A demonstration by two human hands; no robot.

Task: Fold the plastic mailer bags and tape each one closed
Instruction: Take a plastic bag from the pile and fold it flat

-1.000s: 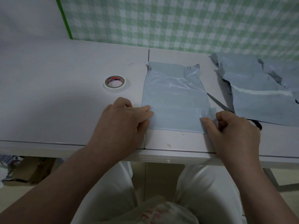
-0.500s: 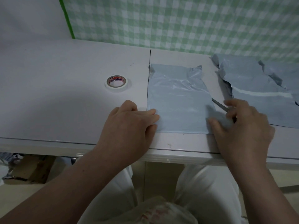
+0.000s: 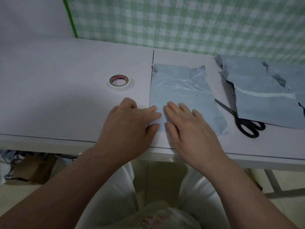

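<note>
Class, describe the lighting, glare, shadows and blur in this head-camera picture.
Head view: dim, flat light; pale glare streaks on the mailer bag; a soft shadow beside the tape roll; scissors, left hand and right hand look sharp, no motion blur.

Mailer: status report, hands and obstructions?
Left hand, right hand open, pressing mailer flat at near end. No tape seen on it. Scissors, tape roll beside, clear.

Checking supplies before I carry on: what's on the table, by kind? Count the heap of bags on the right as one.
Tape roll: 1
Scissors: 1
Mailer bag laid out alone: 1
Heap of mailer bags: 1 (its bags overlap too much to count)
Total: 4
</note>
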